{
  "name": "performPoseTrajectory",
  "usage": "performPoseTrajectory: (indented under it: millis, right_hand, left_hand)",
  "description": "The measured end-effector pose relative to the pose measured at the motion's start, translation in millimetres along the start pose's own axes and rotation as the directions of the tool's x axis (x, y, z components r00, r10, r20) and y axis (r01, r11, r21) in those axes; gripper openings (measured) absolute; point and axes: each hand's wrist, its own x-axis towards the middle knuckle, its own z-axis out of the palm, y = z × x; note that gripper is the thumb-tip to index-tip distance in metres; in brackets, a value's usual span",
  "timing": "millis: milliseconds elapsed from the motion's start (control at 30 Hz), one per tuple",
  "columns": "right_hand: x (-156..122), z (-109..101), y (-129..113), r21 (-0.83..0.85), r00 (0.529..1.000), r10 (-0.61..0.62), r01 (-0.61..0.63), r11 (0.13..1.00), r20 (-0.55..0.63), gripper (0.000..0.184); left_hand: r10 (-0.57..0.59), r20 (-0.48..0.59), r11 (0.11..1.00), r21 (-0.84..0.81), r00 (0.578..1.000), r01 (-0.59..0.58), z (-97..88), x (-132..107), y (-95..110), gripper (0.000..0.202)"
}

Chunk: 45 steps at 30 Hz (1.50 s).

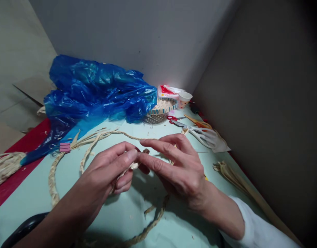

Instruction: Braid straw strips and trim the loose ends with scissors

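My left hand (114, 168) is closed, its thumb and fingers pinching a short piece of pale plaited straw braid (134, 166). Close against it, my right hand (180, 167) meets the same spot with its index fingertip, while the middle finger reaches out above. The right thumb is mostly hidden behind the fingers. A brownish end (146, 151) sticks up between the two hands. Below them, a braided straw cord (143, 235) curves over the table. Another stretch of plaited cord (52, 177) lies to the left, by a pink binder clip (64, 147) gripping straw strands.
A crumpled blue plastic bag (96, 91) lies at the back left. Behind my hands stand a woven basket (158, 112) and a paper cup (184, 99). Red scissors (172, 119), white-handled scissors (203, 136) and a straw bundle (233, 175) lie on the right, near the wall (272, 113).
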Motion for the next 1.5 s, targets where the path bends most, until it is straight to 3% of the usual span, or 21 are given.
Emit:
performPoseTrajectory:
  millis: [133, 333, 433, 533, 600, 700, 967, 1300, 1400, 1500]
  right_hand:
    - [-0.3, 2.3, 0.2, 0.058, 0.999, 0.039, -0.039, 0.998, -0.006, 0.018]
    - [2.5, -0.7, 0.6, 0.287, 0.986, 0.156, -0.166, 0.943, 0.059, 0.026]
    - [4.5, -5.8, 2.9, 0.399, 0.917, 0.349, -0.399, 0.825, 0.194, 0.043]
    - [7.3, -9.8, 5.0, 0.435, 0.823, 0.461, -0.567, 0.700, 0.331, 0.033]
    - [9.1, -10.4, 5.5, 0.456, 0.819, 0.448, -0.573, 0.681, 0.359, 0.017]
    - [10.6, -9.3, 4.8, 0.485, 0.826, 0.438, -0.563, 0.670, 0.354, 0.008]
    - [9.3, -8.7, 0.8, 0.532, 0.786, 0.500, -0.616, 0.581, 0.364, 0.007]
    - [7.3, -2.1, -2.8, 0.486, 0.762, 0.547, -0.645, 0.590, 0.346, 0.007]
    - [5.9, -0.1, -0.9, 0.516, 0.725, 0.568, -0.682, 0.517, 0.389, 0.008]
    - [4.0, 3.7, 5.4, 0.582, 0.667, 0.591, -0.724, 0.370, 0.454, 0.009]
  left_hand:
    - [0.038, 0.046, 0.996, 0.073, 0.998, -0.041, 1.6, -0.7, 2.2, 0.019]
    - [0.010, -0.006, 0.989, 0.150, 1.000, -0.009, 4.8, -1.7, 0.6, 0.018]
    - [0.013, -0.048, 0.985, 0.171, 0.999, -0.005, 7.7, -3.9, 2.6, 0.021]
    - [-0.001, -0.113, 0.982, 0.186, 0.994, 0.022, 11.2, -6.2, 5.6, 0.024]
    - [-0.004, -0.141, 0.981, 0.191, 0.990, 0.031, 12.7, -7.1, 6.2, 0.025]
    - [0.022, -0.146, 0.974, 0.225, 0.989, 0.011, 13.2, -7.5, 5.0, 0.022]
    - [0.112, -0.135, 0.921, 0.387, 0.985, -0.051, 11.2, -6.5, -1.5, 0.025]
    - [0.232, -0.125, 0.832, 0.539, 0.965, -0.130, 13.5, -4.8, -4.9, 0.019]
    - [0.176, -0.069, 0.871, 0.475, 0.982, -0.123, 9.9, 0.2, -4.6, 0.020]
    - [0.140, -0.023, 0.870, 0.481, 0.990, -0.112, 1.0, 6.0, -3.2, 0.025]
